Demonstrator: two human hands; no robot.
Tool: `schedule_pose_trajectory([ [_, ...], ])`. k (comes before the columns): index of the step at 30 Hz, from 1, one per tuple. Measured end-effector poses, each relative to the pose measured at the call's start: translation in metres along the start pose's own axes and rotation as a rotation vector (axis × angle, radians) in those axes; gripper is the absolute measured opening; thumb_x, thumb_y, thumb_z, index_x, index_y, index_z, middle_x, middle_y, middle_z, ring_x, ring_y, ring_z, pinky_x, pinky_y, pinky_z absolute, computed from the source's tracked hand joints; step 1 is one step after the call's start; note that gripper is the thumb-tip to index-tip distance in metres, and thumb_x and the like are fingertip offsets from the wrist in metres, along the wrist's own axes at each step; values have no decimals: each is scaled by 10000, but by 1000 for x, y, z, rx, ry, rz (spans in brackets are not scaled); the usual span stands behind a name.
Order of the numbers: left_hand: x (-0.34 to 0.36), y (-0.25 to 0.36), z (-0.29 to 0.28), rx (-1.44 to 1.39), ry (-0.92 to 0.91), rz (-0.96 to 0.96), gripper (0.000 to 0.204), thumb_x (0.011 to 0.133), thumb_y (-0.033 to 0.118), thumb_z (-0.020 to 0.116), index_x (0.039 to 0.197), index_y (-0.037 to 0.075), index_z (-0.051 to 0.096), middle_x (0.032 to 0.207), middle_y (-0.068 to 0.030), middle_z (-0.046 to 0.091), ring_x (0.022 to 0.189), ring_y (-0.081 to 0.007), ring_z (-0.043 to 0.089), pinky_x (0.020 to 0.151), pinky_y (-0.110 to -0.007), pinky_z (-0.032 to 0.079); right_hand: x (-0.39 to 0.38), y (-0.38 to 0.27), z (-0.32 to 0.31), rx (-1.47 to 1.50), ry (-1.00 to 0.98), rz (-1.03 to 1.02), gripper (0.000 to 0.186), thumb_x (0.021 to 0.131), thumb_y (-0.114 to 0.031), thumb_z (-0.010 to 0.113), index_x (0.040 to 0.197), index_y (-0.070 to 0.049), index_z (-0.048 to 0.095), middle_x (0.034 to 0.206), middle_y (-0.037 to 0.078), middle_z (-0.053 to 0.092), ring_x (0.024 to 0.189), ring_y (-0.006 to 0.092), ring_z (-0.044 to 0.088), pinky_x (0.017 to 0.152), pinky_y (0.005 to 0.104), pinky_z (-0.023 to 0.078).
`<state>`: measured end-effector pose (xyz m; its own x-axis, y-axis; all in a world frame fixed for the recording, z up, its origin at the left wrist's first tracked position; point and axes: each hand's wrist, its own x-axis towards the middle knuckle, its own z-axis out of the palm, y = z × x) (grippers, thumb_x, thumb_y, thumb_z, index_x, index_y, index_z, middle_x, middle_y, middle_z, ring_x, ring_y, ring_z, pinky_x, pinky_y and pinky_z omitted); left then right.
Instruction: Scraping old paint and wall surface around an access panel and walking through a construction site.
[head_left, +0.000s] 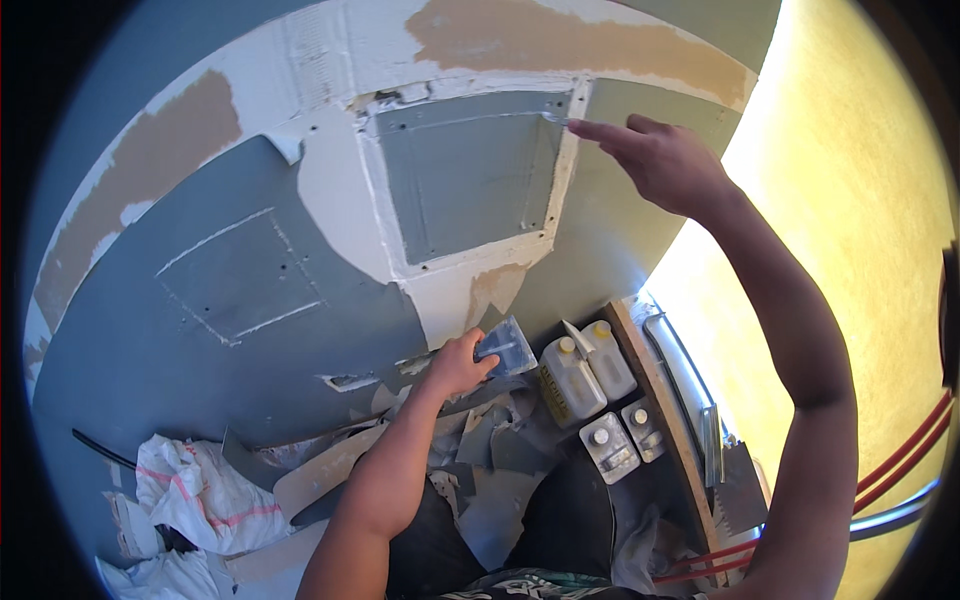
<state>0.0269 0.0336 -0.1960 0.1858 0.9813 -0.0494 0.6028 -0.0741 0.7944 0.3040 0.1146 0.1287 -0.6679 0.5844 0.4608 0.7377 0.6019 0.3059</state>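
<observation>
My left hand (458,366) is closed around the handle of a wide putty knife (508,346), its blade turned to the right, low in front of the wall. Higher up, my right hand (672,168) reaches out with the index finger stretched and the other fingers partly curled. I see nothing held in it. That fingertip is at the upper right edge of a square grey patch panel (470,175), which is set in the wall with white compound (375,190) along its border. Whether the fingertip presses on the edge, I cannot tell.
Plastic jugs (572,380) and smaller containers (610,448) stand at the right beside a wooden board (660,420). Board scraps (490,440) litter the floor. White sacks (205,495) lie at the lower left. Red hoses (905,450) run along the right.
</observation>
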Motion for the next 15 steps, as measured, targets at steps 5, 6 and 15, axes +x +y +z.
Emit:
schedule_pose_trajectory([
  [5, -18, -13, -18, 56, -12, -40, 434, 890, 277, 738, 1188, 2, 584, 850, -166, 742, 743, -269, 744, 733, -387, 558, -14, -27, -2, -34, 99, 29, 440, 1029, -234, 555, 1424, -427, 553, 819, 95, 604, 655, 278, 643, 589, 416, 541],
  [6, -24, -13, -22, 62, -21, -35, 433, 895, 256, 745, 1188, -14, 575, 829, -150, 741, 672, -210, 739, 650, -357, 558, -22, -43, 4, -13, 150, 20, 489, 995, -193, 582, 1423, -426, 557, 813, 89, 605, 624, 270, 646, 565, 408, 549],
  [15, -30, 16, -14, 140, -434, -206, 418, 878, 253, 725, 1183, 9, 578, 772, -110, 707, 550, -172, 650, 514, -331, 519, -56, -154, 132, 260, 36, -23, 626, 909, -170, 672, 1453, -440, 520, 831, 65, 581, 570, 249, 634, 505, 391, 545],
])
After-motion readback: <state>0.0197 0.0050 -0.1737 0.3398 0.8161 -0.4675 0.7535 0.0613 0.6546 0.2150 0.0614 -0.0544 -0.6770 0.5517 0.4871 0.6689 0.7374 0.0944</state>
